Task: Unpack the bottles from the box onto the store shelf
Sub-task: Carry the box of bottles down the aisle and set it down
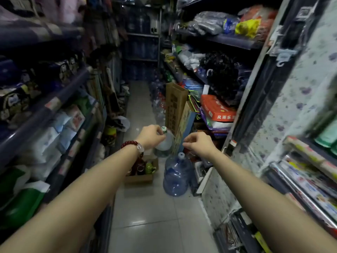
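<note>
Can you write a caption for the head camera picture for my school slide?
In a shop aisle, the left hand holds a clear bottle above an open cardboard box on the floor.

Open box (141, 175) on floor (bottles (144, 168) inside).
</note>
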{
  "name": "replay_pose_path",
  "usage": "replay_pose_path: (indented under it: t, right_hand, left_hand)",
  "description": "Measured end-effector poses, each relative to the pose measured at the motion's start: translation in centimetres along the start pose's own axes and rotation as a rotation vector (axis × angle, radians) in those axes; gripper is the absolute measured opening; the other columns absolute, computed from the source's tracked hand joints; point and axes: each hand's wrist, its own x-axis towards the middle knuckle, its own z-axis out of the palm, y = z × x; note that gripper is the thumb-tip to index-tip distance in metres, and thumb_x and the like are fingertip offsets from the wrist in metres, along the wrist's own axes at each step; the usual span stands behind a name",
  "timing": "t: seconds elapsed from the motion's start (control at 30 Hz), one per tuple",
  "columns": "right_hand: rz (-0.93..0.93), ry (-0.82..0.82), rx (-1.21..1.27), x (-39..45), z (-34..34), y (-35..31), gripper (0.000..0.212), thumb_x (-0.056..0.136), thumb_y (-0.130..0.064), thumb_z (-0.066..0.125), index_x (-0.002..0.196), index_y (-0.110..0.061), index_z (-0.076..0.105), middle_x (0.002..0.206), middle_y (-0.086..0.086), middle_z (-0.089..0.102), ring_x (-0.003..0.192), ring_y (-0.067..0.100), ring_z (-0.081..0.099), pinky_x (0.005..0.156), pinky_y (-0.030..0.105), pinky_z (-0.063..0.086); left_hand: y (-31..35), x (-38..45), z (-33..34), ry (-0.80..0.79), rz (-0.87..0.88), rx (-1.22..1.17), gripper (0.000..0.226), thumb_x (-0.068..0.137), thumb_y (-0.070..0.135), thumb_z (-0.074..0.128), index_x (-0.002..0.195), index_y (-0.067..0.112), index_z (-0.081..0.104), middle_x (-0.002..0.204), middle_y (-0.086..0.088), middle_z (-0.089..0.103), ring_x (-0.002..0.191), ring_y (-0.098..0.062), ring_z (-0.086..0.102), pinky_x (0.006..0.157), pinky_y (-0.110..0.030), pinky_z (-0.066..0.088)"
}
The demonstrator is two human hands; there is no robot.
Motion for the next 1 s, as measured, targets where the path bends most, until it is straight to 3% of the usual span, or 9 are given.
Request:
replay_pose_path:
  t: [0.13,0.23,0.37,0.67,0.8,0.9,1.0]
  right_hand:
    - [0.011,-0.066,-0.005,3.8,3.4,0.0,0.019,0.082,-0.022,0.072,0.097,-0.01,0.072,0.093,0.003,0.07,0.087,0.014,0.062,0.075,0.022,0.043]
    - [0.033,-0.112,-0.017,6.7,6.3,0.8,0.019,0.08,-0.023,0.074,0.095,-0.011,0.073,0.094,0.005,0.073,0.09,0.018,0.066,0.077,0.025,0.047]
    - [0.074,-0.155,-0.029,10.9,9.8,2.5,0.018,0.08,-0.021,0.074,0.093,-0.009,0.073,0.094,0.009,0.074,0.091,0.019,0.067,0.085,0.03,0.052]
    - [0.138,-0.331,-0.081,24.0,17.2,6.6,0.021,0.082,-0.023,0.072,0.097,-0.008,0.072,0.098,0.01,0.073,0.097,0.022,0.066,0.089,0.032,0.051]
    - [0.182,-0.426,-0.074,30.9,20.1,7.4,0.024,0.08,-0.02,0.073,0.099,-0.005,0.071,0.099,0.011,0.072,0.097,0.023,0.065,0.092,0.038,0.051]
    - [0.17,-0.476,-0.091,35.4,22.3,7.3,0.019,0.081,-0.017,0.07,0.094,-0.004,0.071,0.087,0.007,0.067,0.091,0.024,0.065,0.091,0.041,0.052]
    - [0.153,-0.529,-0.137,39.5,24.8,7.3,0.021,0.082,-0.02,0.07,0.097,-0.005,0.071,0.09,0.01,0.07,0.091,0.024,0.067,0.088,0.039,0.054]
  left_hand:
    - [-4.4,2.8,-0.4,-0.008,-0.096,-0.019,0.022,0.087,0.025,0.06,0.102,0.009,0.066,0.1,-0.009,0.067,0.097,-0.024,0.062,0.073,-0.027,0.043]
    - [-7.6,4.8,0.5,-0.022,-0.151,-0.026,0.024,0.087,0.023,0.06,0.103,0.007,0.066,0.104,-0.014,0.068,0.098,-0.027,0.063,0.077,-0.03,0.047]
    - [-11.3,8.2,1.7,-0.034,-0.227,-0.064,0.024,0.088,0.024,0.059,0.105,0.008,0.066,0.106,-0.014,0.069,0.097,-0.027,0.065,0.081,-0.033,0.053]
    - [-19.2,19.6,4.2,-0.061,-0.364,-0.041,0.025,0.086,0.026,0.061,0.103,0.009,0.067,0.105,-0.013,0.069,0.099,-0.027,0.064,0.088,-0.036,0.053]
    - [-22.1,24.9,4.9,-0.072,-0.458,-0.067,0.021,0.087,0.027,0.061,0.1,0.012,0.066,0.103,-0.01,0.068,0.094,-0.023,0.064,0.076,-0.028,0.05]
    - [-24.6,28.2,5.2,-0.082,-0.514,-0.111,0.022,0.088,0.027,0.061,0.102,0.01,0.066,0.102,-0.008,0.068,0.091,-0.02,0.064,0.073,-0.026,0.049]
    - [-26.9,31.3,4.7,-0.086,-0.55,-0.151,0.019,0.089,0.024,0.061,0.101,0.01,0.063,0.09,0.0,0.064,0.076,-0.01,0.059,0.055,-0.014,0.043]
